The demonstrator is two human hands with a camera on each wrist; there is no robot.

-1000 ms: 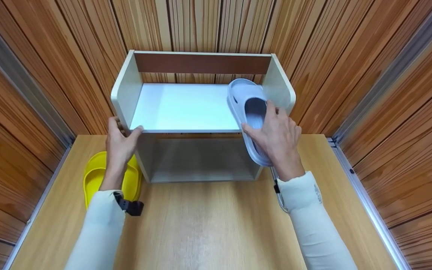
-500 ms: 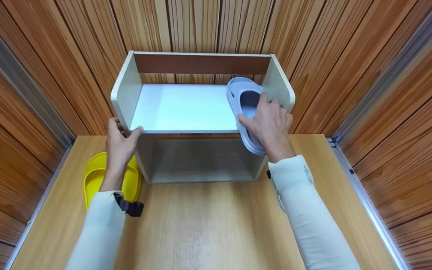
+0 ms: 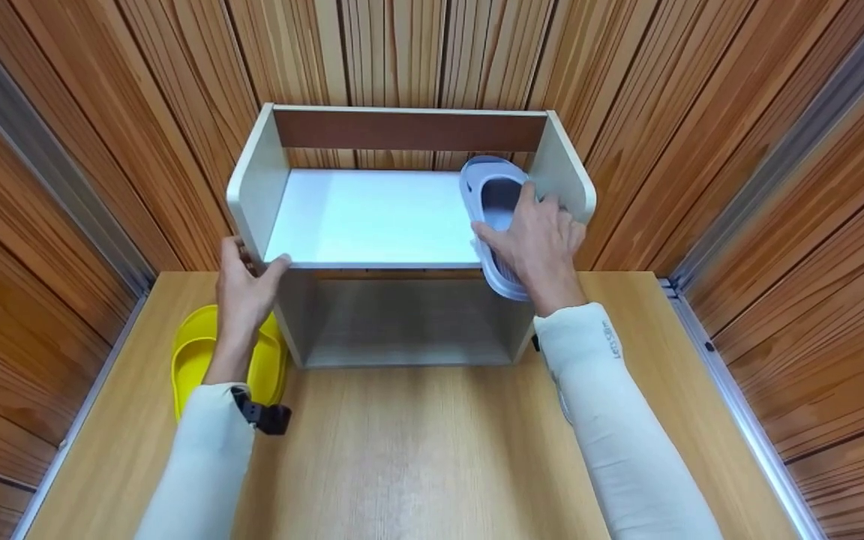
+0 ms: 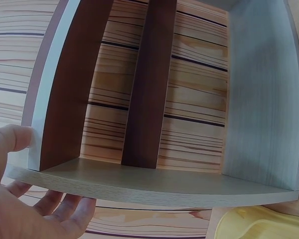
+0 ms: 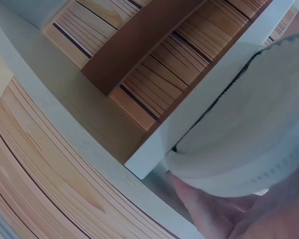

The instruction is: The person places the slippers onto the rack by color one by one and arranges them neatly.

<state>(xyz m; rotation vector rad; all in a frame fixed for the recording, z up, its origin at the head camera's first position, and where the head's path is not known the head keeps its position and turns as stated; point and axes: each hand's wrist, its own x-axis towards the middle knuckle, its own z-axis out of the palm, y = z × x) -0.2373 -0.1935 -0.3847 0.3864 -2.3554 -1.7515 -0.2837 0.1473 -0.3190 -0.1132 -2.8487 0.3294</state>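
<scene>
A small white two-tier shelf [image 3: 372, 217] stands against the back wall. With thumb and fingers on either side of a slipper's rim, my right hand [image 3: 541, 244] holds that pale lavender slipper [image 3: 477, 196] at the right end of the upper board, its toe toward the back and its heel jutting past the front edge. The right wrist view shows the slipper's sole [image 5: 239, 114] close to the board. My left hand [image 3: 248, 296] grips the shelf's left side panel at the upper board, thumb on the front. Below that arm lies a pair of yellow slippers [image 3: 267, 367], partly hidden.
The shelf's lower compartment [image 3: 409, 322] faces me under the upper board. A right side panel [image 3: 563, 176] rises close to the slipper. Wood-panelled walls [image 3: 702, 112] enclose the light wooden floor [image 3: 402, 450] on the back and both sides.
My right hand has pushed the lavender slipper farther back over the upper board, so less of its heel overhangs. The left hand keeps its grip on the shelf.
</scene>
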